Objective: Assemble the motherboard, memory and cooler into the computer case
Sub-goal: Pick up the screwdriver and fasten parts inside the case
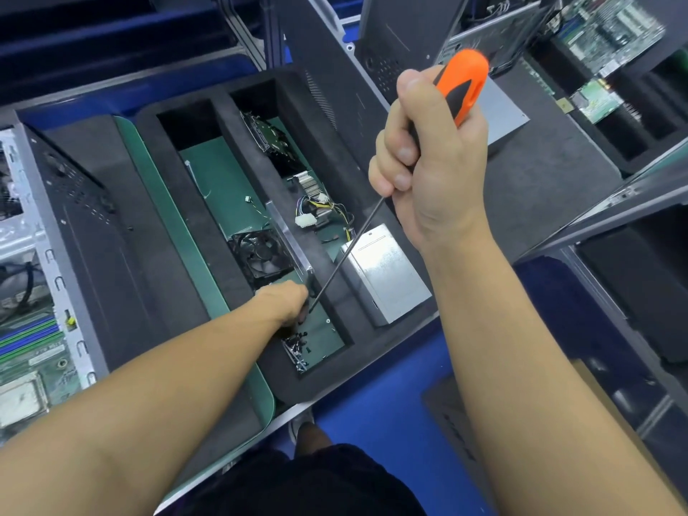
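The right hand (428,158) grips an orange-handled screwdriver (463,80), its tip at the left hand (286,303) in the foam tray (245,150).

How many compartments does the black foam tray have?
2. The left compartment holds the black fan; the right compartment holds cables and screws. None seems hidden.

Left arm (149,404) and right arm (521,366) bare from wrist to past the elbow; right hand (428,150) with short, trimmed nails; black clothing (316,482) at the waist; one grey shoe (299,422).
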